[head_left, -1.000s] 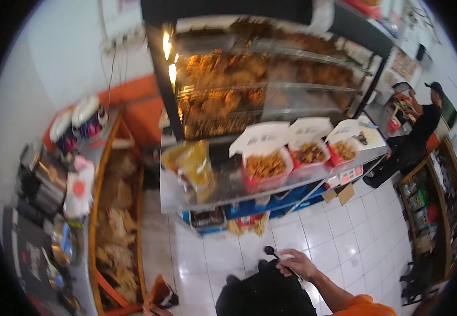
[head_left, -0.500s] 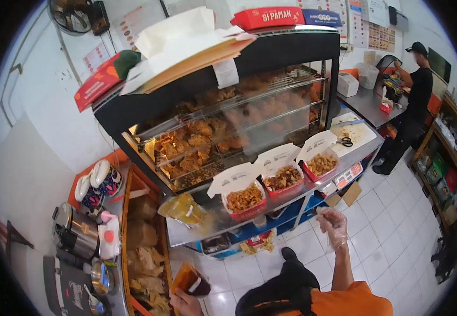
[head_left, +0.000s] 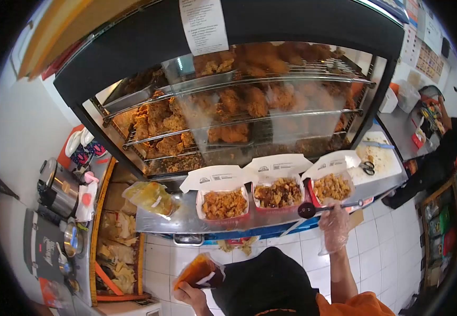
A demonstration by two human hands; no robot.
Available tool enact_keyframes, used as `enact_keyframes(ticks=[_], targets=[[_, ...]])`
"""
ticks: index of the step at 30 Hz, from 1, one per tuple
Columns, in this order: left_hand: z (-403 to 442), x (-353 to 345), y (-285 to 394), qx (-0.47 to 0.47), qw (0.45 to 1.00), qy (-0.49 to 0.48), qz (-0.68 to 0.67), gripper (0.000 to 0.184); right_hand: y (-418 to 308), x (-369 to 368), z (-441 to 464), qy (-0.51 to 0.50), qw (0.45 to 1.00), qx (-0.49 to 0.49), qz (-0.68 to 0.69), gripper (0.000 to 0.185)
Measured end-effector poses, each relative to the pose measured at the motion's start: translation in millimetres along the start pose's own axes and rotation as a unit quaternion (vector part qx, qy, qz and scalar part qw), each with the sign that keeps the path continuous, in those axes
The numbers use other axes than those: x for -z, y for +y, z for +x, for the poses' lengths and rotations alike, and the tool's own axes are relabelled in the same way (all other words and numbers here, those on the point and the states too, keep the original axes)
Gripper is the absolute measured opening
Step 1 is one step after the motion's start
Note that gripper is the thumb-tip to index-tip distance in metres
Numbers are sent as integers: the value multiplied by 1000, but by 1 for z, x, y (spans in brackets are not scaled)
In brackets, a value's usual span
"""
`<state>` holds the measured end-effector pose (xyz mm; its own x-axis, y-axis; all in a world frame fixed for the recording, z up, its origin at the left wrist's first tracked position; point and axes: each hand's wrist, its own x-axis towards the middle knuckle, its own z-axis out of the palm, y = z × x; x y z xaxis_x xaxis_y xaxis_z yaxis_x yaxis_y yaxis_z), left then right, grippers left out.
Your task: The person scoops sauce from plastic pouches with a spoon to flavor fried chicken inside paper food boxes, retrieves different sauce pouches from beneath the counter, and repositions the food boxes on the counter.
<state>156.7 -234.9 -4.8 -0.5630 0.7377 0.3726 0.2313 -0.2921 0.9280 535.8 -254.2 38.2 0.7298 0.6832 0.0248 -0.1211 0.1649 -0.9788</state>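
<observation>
My left hand (head_left: 190, 296), at the lower middle, is wrapped round a clear plastic bag of orange-red sauce (head_left: 201, 271). My right hand (head_left: 335, 229), in a clear plastic glove, grips the handle of a black round-bowled spoon (head_left: 307, 210), held level near the counter's front edge. On the metal counter stand three open red-and-white boxes of fried pieces: the left box (head_left: 224, 204), the middle box (head_left: 278, 194), whose food has dark sauce on it, and the right box (head_left: 332, 187) just beyond my right hand. A bag of yellowish-green contents (head_left: 151, 198) lies left of them.
Behind the boxes stands a glass display case (head_left: 228, 118) with fried chicken on racks. Scissors (head_left: 367, 168) and a knife (head_left: 378, 144) lie on a white board (head_left: 391, 171). A co-worker in black (head_left: 441, 145) stands at the far right. A steel pot (head_left: 60, 189) sits at left.
The sauce bag in my left hand has come up further into view. My right hand has moved close to the right box, with the spoon now plainly visible. The view has shifted nearer the display case.
</observation>
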Motion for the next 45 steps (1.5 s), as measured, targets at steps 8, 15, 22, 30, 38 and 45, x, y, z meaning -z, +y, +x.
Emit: enact_keyframes(ticks=[8, 15, 22, 30, 38, 45], targets=[[-32, -7, -65, 41, 994, -94, -26, 44, 35, -41, 10, -30, 967, -169, 189, 19], [-17, -37, -96, 60, 993, -105, 0, 49, 80, -70, 3, -49, 949, -214, 226, 12], [-6, -52, -104, 61, 992, -111, -4, 53, 75, -74, 8, -24, 941, -197, 274, 14], [-2, -49, -96, 70, 991, -109, 5, 58, 57, -67, 13, -6, 949, -176, 260, 17], [-19, 5, -65, 86, 990, -97, 48, 64, 23, -69, 15, 19, 952, -158, 260, 18], [-6, -13, -8, -53, 979, -175, 94, 37, -7, -41, 23, 105, 944, -68, 304, 21]])
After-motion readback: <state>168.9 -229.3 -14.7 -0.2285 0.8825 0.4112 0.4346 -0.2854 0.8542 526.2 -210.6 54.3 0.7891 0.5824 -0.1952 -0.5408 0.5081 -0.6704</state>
